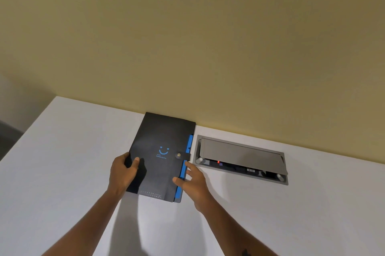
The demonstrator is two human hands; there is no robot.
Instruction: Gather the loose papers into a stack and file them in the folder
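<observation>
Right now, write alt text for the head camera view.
Two bare hands hold a closed black folder on a white desk: left hand grips its left edge, right hand touches its blue-tabbed right edge. A grey cable hatch sits right.

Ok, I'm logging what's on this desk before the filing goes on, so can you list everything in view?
folder: one, black with a blue smiley print and a snap strap shut over its right edge, lying flat on the desk near the wall
blue tabs: a few, blue, sticking out along the folder's right edge
cable box: one, grey, lid partly raised, set into the desk right of the folder
desk: one, white, against the wall
wall: one, beige, behind the desk
loose papers: none in view
left hand: one, grip on the folder's left edge
right hand: one, fingers open, touching the folder's right edge
</observation>
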